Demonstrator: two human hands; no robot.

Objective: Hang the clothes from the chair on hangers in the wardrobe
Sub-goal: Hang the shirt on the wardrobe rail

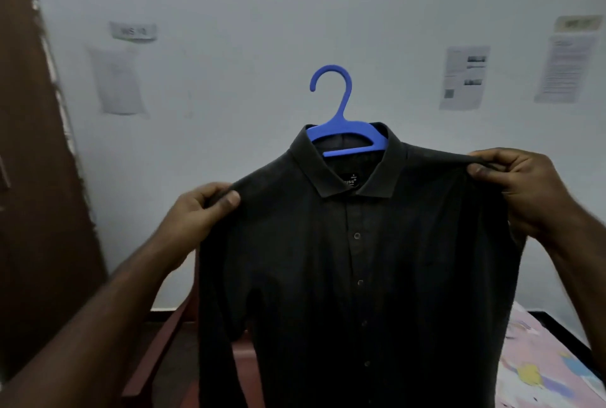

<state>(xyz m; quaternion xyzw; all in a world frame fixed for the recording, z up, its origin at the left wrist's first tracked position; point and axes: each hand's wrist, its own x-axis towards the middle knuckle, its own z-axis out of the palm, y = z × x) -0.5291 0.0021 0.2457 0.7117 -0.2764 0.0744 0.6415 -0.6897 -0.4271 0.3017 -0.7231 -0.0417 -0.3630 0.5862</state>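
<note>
A dark button-up shirt (357,270) hangs in front of me on a blue plastic hanger (341,119), whose hook sticks up out of the collar. My left hand (200,207) pinches the shirt's left shoulder. My right hand (515,184) pinches its right shoulder, a little higher. The shirt is buttoned down the front and hides most of the reddish-brown chair (157,355) behind it.
A brown wooden panel (36,178) stands along the left edge. The white wall (246,30) ahead carries several paper notices. A bed with a pink patterned sheet (544,371) lies at the lower right.
</note>
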